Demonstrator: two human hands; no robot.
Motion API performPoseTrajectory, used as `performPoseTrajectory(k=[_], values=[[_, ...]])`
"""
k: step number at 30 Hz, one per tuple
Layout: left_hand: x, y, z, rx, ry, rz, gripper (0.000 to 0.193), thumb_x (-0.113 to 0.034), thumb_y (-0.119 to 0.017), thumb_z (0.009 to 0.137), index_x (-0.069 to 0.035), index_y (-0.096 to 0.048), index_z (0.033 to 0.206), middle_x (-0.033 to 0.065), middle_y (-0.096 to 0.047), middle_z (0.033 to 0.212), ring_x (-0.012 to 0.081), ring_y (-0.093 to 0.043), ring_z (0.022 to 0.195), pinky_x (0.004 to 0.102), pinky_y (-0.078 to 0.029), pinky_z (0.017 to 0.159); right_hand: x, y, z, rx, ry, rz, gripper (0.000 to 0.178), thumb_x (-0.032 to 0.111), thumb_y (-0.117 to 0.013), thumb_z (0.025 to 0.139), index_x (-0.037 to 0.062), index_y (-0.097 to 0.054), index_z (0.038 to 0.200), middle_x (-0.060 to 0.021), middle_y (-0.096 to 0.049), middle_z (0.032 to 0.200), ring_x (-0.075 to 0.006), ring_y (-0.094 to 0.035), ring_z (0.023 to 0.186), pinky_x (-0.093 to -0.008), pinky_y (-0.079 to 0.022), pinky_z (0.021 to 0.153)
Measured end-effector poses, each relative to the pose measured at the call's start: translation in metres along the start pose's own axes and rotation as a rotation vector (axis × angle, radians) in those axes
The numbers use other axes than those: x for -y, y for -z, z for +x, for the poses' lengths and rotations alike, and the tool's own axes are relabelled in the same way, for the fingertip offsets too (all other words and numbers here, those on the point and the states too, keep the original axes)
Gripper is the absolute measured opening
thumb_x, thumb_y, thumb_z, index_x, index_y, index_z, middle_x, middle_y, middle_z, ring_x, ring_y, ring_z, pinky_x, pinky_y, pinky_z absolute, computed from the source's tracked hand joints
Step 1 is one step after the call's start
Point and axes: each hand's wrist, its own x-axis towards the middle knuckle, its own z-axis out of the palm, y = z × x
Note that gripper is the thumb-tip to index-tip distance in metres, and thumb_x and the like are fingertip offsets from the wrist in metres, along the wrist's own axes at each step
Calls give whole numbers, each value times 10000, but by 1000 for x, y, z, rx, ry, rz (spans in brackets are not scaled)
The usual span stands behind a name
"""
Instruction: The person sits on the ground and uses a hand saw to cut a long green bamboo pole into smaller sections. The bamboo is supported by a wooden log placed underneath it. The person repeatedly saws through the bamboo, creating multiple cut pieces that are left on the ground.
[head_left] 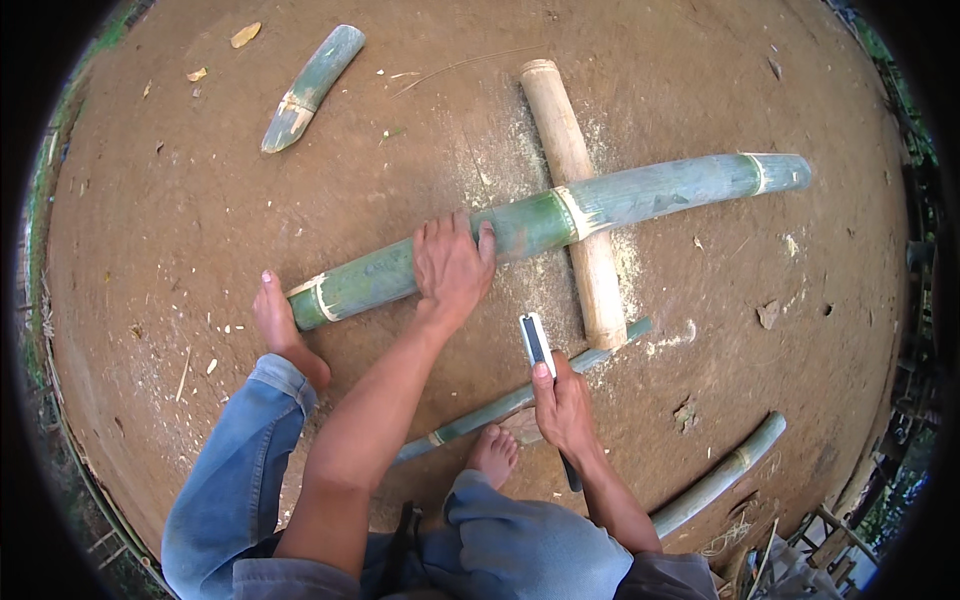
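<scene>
My left hand (453,262) lies over a thick green bamboo pole (370,283), its fingers curled over the far side and the thumb along the top. This pole slants up to the right and rests across a pale, peeled bamboo piece (562,120). Lower right of it, my right hand (566,405) is closed around a slim tool (536,342) with a white-edged, dark-centred end pointing away from me. A dark part of the tool shows below the fist; its kind is unclear. The tool is apart from the pole.
My left bare foot (285,330) is against the pole's near-left end. By my right foot (494,455) lies a thin green bamboo stick (490,410). A short bamboo piece (315,88) lies far left, another (720,480) lower right. Pale sawdust (500,175) covers dirt around the crossing.
</scene>
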Motion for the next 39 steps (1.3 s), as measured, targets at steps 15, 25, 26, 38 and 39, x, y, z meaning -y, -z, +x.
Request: performPoseTrajectory(k=[15,25,26,38,39], values=[[2,3,1,-14,7,24,368,-260,-517,976,30,-668,1146,211,-671,1029,356,-621,970,450,-426,933,-3,-7,10,54,-8,30,535,482,-425,1067,-30,-526,950,-270,-564,628,-513,-606,634,-558,-443,591],[1,0,1,-22,2,17,351,-265,-505,985,25,-679,1079,211,-674,1003,352,-626,951,449,-430,914,-5,-9,13,69,-50,40,541,489,-428,1064,-29,-536,953,-271,-563,640,-512,-608,652,-558,-442,607],[1,0,1,-12,9,14,352,-266,-504,986,25,-680,1076,211,-674,1000,352,-626,950,450,-429,913,-7,-10,13,66,-45,43,540,488,-428,1064,-29,-537,953,-271,-562,641,-512,-608,654,-558,-441,607],[1,2,0,-62,-8,-43,374,-269,-598,939,46,-655,1133,215,-669,1063,360,-616,1012,472,-393,1017,-18,-14,10,64,3,75,502,463,-443,1062,-22,-517,958,-246,-548,629,-476,-599,604,-524,-435,553],[2,2,0,-50,-2,-52,372,-253,-596,932,34,-645,1164,214,-661,1084,366,-606,1033,476,-389,1024,-21,-16,9,64,18,68,502,465,-440,1061,-21,-514,961,-244,-546,628,-475,-601,603,-521,-434,546]])
